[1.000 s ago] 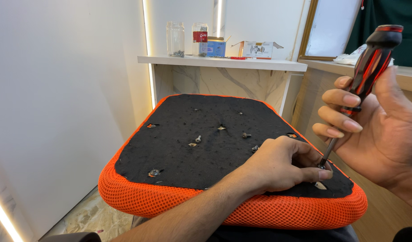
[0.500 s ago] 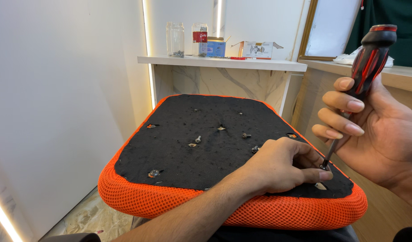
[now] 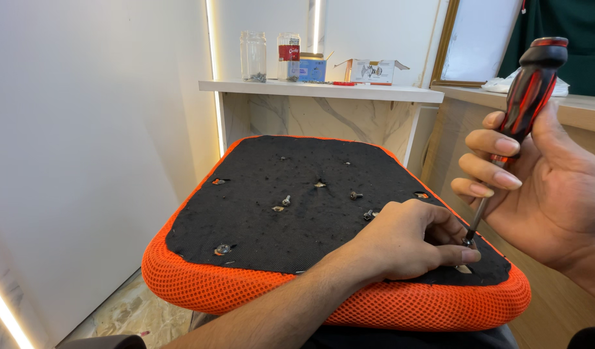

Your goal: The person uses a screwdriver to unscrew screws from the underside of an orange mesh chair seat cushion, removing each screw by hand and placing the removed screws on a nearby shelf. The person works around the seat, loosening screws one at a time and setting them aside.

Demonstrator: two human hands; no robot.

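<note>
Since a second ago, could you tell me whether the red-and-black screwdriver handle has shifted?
No. The red-and-black screwdriver handle stays before the wooden ledge at right, and its tip stays at the same spot on the orange mesh seat cushion.

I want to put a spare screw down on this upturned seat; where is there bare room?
The black underside is bare along its left side, between the orange mesh edge and the middle screws. The right front corner is crowded: left hand, right hand, screwdriver.

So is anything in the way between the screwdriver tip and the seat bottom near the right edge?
Nothing visible: the screwdriver tip sits right at the black seat underside, with the left hand fingers beside it, not under it.
</note>
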